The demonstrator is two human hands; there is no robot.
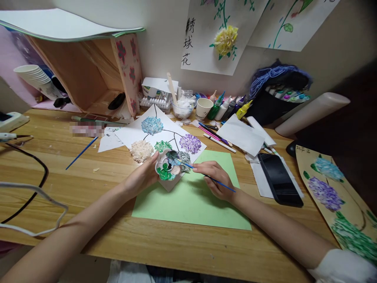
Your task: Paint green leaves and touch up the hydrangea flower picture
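Note:
My left hand point(145, 175) grips the edge of a small white paint palette point(157, 167) with green, blue and pale pink paint in its wells. A blue paintbrush point(216, 181) lies in the closed fingers of my right hand point(216, 177), its tip over the palette's upper right side. Whether the bristles touch paint I cannot tell. Under and behind the palette is a white sheet point(132, 133) with drawn stems and textured flower heads: blue point(152, 125), purple point(190, 143), cream point(141, 150), green point(162, 146) and a partly hidden grey one. Below it lies a green sheet point(191, 208).
Paint bottles point(218, 106), a paper cup point(204, 108) and a bowl of white scraps point(183, 108) line the wall. A phone point(279, 179) lies at right beside a flower painting point(326, 192). Cables point(44, 173) and another blue brush point(81, 153) are at left.

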